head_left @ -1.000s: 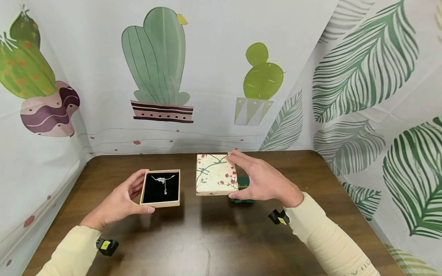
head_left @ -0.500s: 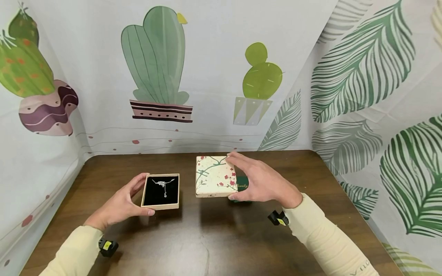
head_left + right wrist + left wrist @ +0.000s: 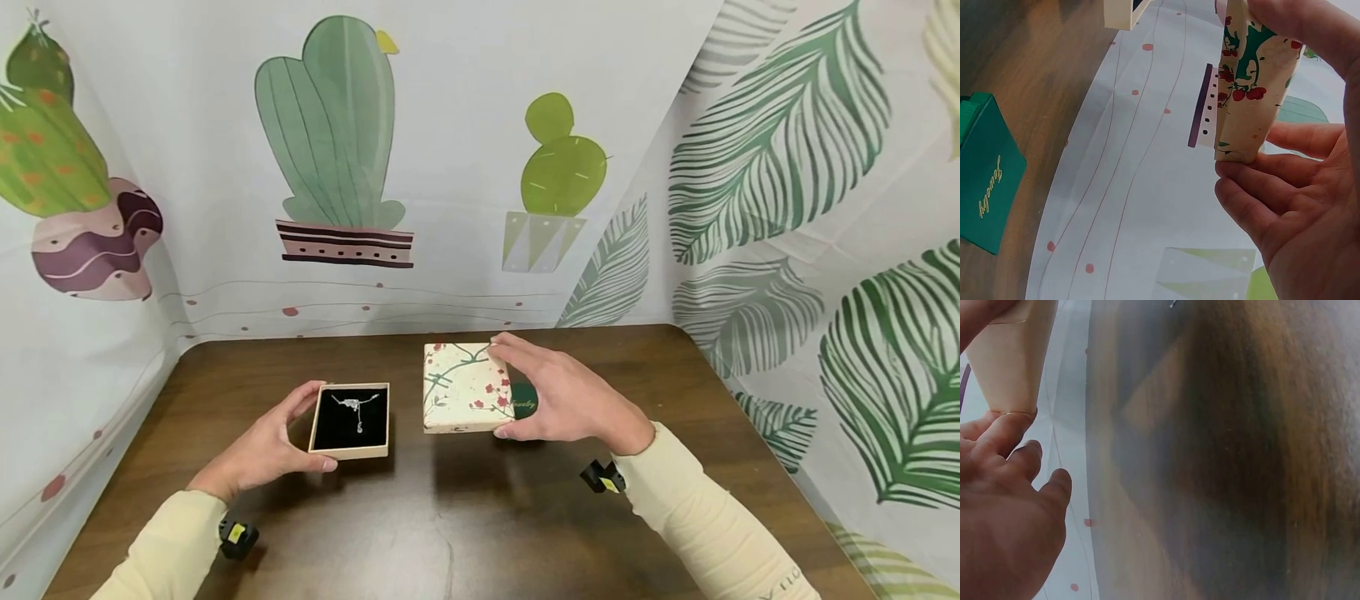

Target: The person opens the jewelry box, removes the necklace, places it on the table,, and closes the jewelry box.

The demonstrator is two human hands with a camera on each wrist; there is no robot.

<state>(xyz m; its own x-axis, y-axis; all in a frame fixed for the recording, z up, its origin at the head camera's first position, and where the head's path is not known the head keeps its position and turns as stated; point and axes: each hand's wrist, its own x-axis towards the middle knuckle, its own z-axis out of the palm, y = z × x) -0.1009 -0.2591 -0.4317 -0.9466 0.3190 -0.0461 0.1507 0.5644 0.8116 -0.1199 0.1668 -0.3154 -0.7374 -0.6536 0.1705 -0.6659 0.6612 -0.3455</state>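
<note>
My left hand (image 3: 258,446) grips an uncovered cream box base (image 3: 349,454) by its near and far edges, thumb at the front corner. On its black padding lies a silver necklace (image 3: 352,404) with a small dangling pendant. To the right, my right hand (image 3: 566,392) holds the matching lid (image 3: 467,387), cream with red blossoms and green branches, by its right side. The left wrist view shows fingertips under one corner of the base (image 3: 1007,369); in the right wrist view, fingers and thumb span the lid (image 3: 1257,81). Base and lid are held apart above the table.
A dark green box (image 3: 991,172) with gold "Jewelry" lettering stands on the brown wooden table (image 3: 390,533), partly hidden behind the right hand in the head view. A white cloth (image 3: 457,150) printed with cacti and leaves hangs behind the table.
The left hand has lowered slightly with the box base and necklace. The lid in the right hand has dropped a little too. Both hands keep their grip.
</note>
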